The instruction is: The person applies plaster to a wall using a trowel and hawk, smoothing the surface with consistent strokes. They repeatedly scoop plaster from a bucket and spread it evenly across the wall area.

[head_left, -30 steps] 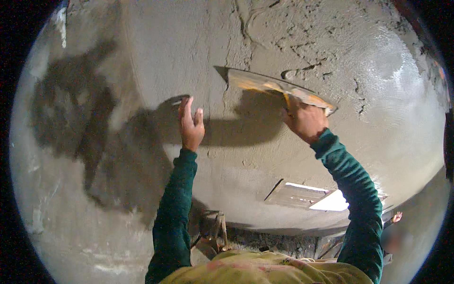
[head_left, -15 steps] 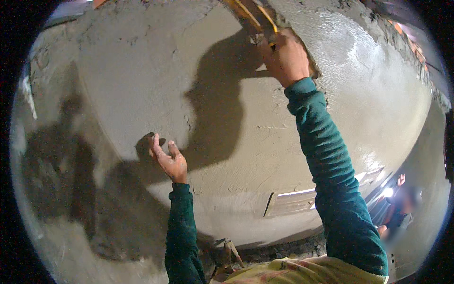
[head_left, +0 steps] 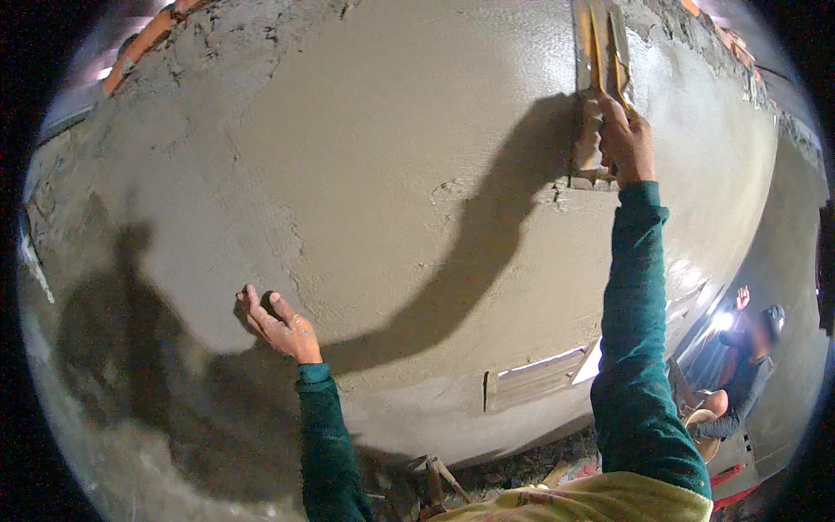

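In the head view my right hand (head_left: 631,148) grips the yellow handle of a long metal trowel (head_left: 616,43), held upright against the wet grey plastered wall (head_left: 374,130) at the upper right. My left hand (head_left: 278,324) is open at the lower left, fingers apart and slightly bent, on or very close to the plaster; contact is unclear. Both forearms, in green sleeves, reach up from the lower edge. Shadows of my arms and body fall across the wall.
A crouching co-worker (head_left: 744,383) in a cap, beside a bright lamp (head_left: 722,320) and a bucket (head_left: 704,448), is at the lower right. A slatted opening (head_left: 531,378) is low in the wall. Wooden pieces and rubble (head_left: 444,487) lie below; exposed orange brick (head_left: 143,48) lines the top.
The trowel has moved up and right, turning from slanted to upright. My left hand has moved down and left. The view has shifted, showing more brickwork and the co-worker.
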A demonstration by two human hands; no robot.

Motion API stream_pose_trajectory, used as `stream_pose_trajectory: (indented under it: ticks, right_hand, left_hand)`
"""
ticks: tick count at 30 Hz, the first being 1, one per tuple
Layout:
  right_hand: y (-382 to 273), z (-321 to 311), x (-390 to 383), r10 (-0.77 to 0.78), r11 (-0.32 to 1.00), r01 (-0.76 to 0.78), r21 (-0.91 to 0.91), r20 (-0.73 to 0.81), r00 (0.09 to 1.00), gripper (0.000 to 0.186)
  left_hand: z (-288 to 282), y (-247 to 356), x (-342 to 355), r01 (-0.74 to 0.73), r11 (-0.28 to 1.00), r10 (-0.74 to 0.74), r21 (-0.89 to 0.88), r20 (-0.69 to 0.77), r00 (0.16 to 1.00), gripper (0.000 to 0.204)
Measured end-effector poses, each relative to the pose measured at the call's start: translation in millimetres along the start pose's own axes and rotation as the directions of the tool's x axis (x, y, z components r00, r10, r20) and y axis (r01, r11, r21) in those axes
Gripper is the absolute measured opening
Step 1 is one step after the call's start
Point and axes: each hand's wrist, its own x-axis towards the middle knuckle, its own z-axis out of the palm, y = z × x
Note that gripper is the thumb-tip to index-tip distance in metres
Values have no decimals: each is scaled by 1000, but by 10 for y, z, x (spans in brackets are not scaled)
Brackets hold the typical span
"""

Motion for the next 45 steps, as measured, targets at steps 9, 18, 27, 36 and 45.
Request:
stream_pose_trajectory:
  ticks: [9, 18, 27, 36, 45]
  right_hand:
    - [1143, -1124, 378, 294, 948, -275, 162, -109, 949, 37]
    - [1086, -919, -310, -85, 975, 46, 218, 177, 981, 41]
    - [-287, 1902, -2317, -343, 939, 280, 198, 504, 793, 31]
    - [-2, 1524, -1902, -256, 959, 202, 200, 301, 919, 33]
    - [1251, -186, -1268, 100, 962, -111, 248, 58, 993, 33]
  left_hand:
    - [83, -56, 3, 61, 996, -60, 61, -17, 998, 43]
    - [-38, -62, 41, 178, 984, -174, -13, 158, 972, 44]
    - [-155, -197, 53, 14, 1000, -17, 18, 186, 982, 51]
    - [-235, -88, 111, -23, 997, -1, 76, 305, 952, 53]
    - [-294, -136, 151, -54, 991, 10, 120, 344, 939, 54]
